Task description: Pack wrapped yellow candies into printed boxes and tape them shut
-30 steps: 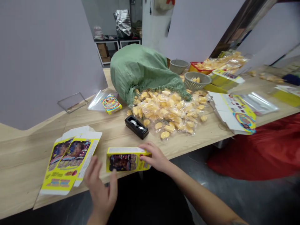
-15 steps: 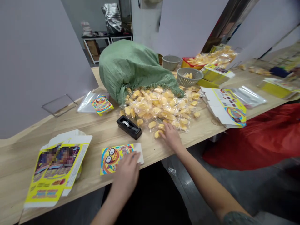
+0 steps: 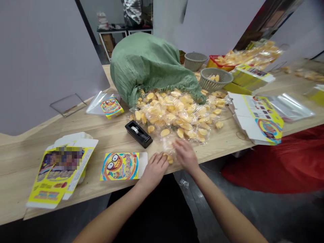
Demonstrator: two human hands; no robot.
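Note:
A heap of yellow oval pieces in clear wrappers [image 3: 174,111] spills from a green woven sack [image 3: 146,64]. At the front edge of the table, my left hand [image 3: 155,170] has its bent fingers on a wrapped yellow piece [image 3: 170,158]. My right hand [image 3: 186,156] is beside it, with fingertips pinched at a blurred clear wrapper [image 3: 167,143]; its fingers hide most of what they grip. Left of my left hand lies a flat printed yellow box [image 3: 120,166] with a white flap. A black tape dispenser [image 3: 139,134] stands behind the box.
Yellow cartons [image 3: 60,172] lie at the left. Clear bags [image 3: 97,103] hold a small printed card [image 3: 111,107]. Grey baskets [image 3: 216,81], an unfolded carton [image 3: 255,118] and a clear plastic stack [image 3: 291,106] are on the right. Red cloth [image 3: 278,168] hangs below the table edge.
My left hand has left the printed box and moved right to the wrapped yellow piece. My right hand has drawn slightly back from the heap. The view has shifted slightly.

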